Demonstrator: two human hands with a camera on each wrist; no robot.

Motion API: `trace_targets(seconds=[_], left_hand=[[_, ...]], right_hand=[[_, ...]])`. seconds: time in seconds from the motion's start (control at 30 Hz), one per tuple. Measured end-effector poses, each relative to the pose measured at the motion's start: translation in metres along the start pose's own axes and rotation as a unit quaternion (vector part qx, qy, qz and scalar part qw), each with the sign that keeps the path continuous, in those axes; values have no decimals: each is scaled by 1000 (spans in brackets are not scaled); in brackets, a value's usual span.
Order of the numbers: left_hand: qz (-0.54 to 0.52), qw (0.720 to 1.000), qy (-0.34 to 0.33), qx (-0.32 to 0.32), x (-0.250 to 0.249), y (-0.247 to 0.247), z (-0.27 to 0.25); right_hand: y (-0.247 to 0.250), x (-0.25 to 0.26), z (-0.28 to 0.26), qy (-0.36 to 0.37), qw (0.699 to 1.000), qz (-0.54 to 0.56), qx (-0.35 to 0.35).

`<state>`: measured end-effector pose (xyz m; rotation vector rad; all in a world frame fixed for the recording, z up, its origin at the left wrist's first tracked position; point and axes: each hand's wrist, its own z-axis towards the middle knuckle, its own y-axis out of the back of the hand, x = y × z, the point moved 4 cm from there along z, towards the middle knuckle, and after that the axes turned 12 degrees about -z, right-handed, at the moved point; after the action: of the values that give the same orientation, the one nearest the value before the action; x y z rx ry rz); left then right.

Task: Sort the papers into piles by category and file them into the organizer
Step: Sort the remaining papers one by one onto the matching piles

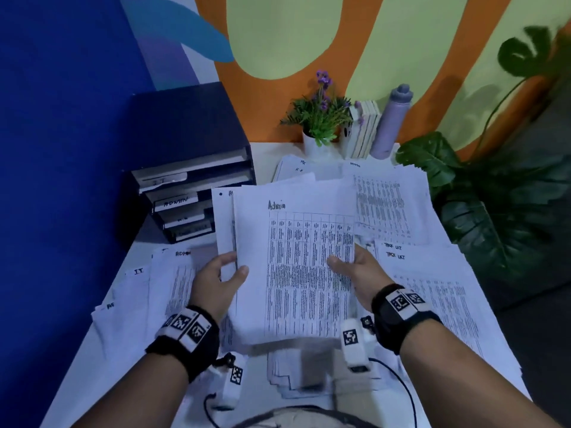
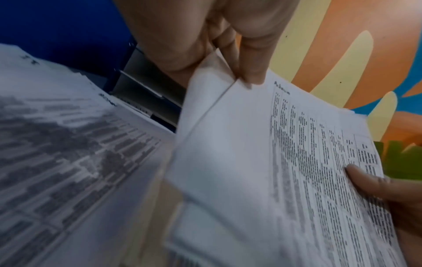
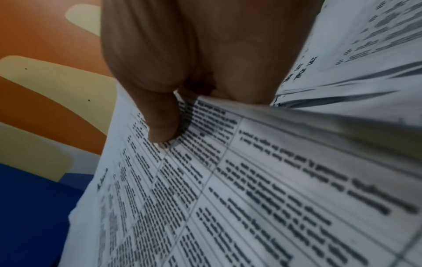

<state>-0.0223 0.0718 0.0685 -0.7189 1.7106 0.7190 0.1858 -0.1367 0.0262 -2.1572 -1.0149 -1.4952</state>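
We find the white printed sheet headed "Admin" held upright above the desk, left hand pinching one side edge and right hand the other. The dark tiered organizer's ADMIN-labelled slot lies forward-left, nearer the left hand; we judge the sheet's long axis must tip toward it.

The organizer stands at the left of the head frame on the tabletop, its trays facing the frame's lower right. Paper piles lie right, left and below it. At upper centre a potted plant, books and bottle line the wall, left to right. A held sheet hangs at centre above the piles.
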Motion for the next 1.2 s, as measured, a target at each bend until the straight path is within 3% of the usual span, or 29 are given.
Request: trace_targets(seconds=[0.17,0.37,0.57,0.7,0.97,1.2], left_hand=[[-4,998,51,31,13,-26,-4],[-1,999,46,7,12,-46,-9],[1,1000,22,-4,7,-54,-9],[1,999,29,-20,8,-49,-8],[-55,998,34,2,0,-61,-19],[-32,999,-39,-12,-7,-50,-20]], right_hand=[[9,2,-22,14,998,59,15],[39,-3,-27,16,985,-49,-163],[64,-18,-26,2,978,-57,-199],[78,-26,-30,-9,976,-1,-218],[73,-23,-22,1,981,7,-193],[68,-11,-41,21,986,120,-118]])
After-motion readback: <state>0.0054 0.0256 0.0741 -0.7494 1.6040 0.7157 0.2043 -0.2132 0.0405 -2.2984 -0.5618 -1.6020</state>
